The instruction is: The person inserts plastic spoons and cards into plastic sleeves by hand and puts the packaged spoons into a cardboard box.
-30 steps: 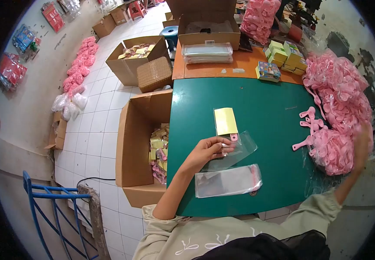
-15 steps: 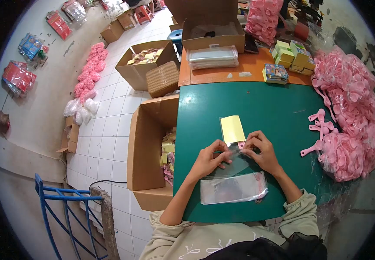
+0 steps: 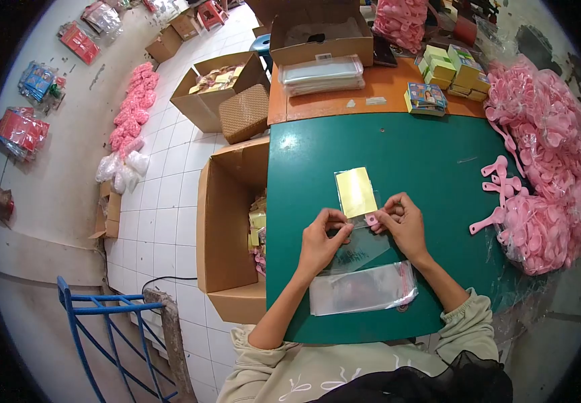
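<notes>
A clear plastic bag [image 3: 349, 224] lies on the green table with a yellow card [image 3: 356, 193] in its far part. The pink handle end of a spoon [image 3: 371, 219] shows at the card's lower right corner; the rest of it is hidden. My left hand [image 3: 325, 240] is closed, thumb and fingers pinching the bag's left side just below the card. On the other side, my right hand [image 3: 401, 225] pinches the bag beside the pink handle. Nearer my body lies a stack of clear bags [image 3: 361, 289], below both hands.
Bundles of pink spoons [image 3: 539, 228] line the table's right side, with several loose spoons [image 3: 499, 178] beside them. Card stacks [image 3: 427, 97] and packs of bags [image 3: 322, 75] sit on the orange surface behind. An open cardboard box [image 3: 230, 201] adjoins the table's left edge.
My fingers have shifted slightly on the bag, and more of the pink handle shows beside my right thumb. The whole view has tilted a little.
</notes>
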The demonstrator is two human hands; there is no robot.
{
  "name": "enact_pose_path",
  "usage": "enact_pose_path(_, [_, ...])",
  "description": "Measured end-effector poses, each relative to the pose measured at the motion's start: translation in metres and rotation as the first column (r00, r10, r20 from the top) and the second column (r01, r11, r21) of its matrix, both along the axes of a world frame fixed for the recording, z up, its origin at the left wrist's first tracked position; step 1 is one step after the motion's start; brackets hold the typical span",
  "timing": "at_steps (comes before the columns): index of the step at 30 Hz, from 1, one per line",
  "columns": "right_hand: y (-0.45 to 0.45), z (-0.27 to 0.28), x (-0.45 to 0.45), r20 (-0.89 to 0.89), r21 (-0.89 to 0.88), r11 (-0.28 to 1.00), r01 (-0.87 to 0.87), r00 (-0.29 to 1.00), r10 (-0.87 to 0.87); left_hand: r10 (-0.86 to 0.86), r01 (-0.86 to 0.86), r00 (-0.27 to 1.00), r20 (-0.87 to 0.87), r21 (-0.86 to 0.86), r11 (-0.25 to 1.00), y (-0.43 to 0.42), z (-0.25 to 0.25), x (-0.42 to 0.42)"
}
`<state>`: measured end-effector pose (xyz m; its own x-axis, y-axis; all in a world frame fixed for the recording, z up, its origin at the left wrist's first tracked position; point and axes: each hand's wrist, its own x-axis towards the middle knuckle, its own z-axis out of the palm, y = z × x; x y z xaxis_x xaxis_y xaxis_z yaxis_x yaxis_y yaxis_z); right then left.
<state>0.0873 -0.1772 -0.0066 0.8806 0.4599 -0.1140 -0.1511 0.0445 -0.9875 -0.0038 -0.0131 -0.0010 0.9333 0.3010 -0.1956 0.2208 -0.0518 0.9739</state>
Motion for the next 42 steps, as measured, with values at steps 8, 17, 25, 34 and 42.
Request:
enact_pose_path(8, [0.003,0.006,-0.001,0.088,-0.068,0.997,-0.021,0.996,0.027,-0.013,0.015,0.999,0.037,-0.046,0.999,0.0,-0.006,-0.001])
enact_pose_path(17, [-0.07,0.054,0.021,0.617,-0.686,0.722,0.091,0.598,0.512,0.085,-0.098,0.992,0.096,0.144,0.985,0.047,0.038,-0.034])
enact_pose_path(25, [-0.165,0.027,0.043,0.511,-0.82,0.145,0.554,0.595,0.621,0.32,-0.342,0.931,0.176,0.731,0.591,0.128,0.009,-0.066])
enact_pose_path(34, [-0.083,0.068,0.081,0.707,-0.677,0.661,0.325,0.537,0.46,-0.23,0.019,0.964,0.134,0.827,0.562,-0.039,0.016,0.023])
enact_pose_path(42, [-0.043,0.094,0.079,0.689,-0.331,0.935,0.124,0.709,0.15,-0.392,0.345,0.92,-0.022,0.524,0.779,-0.017,0.016,0.065])
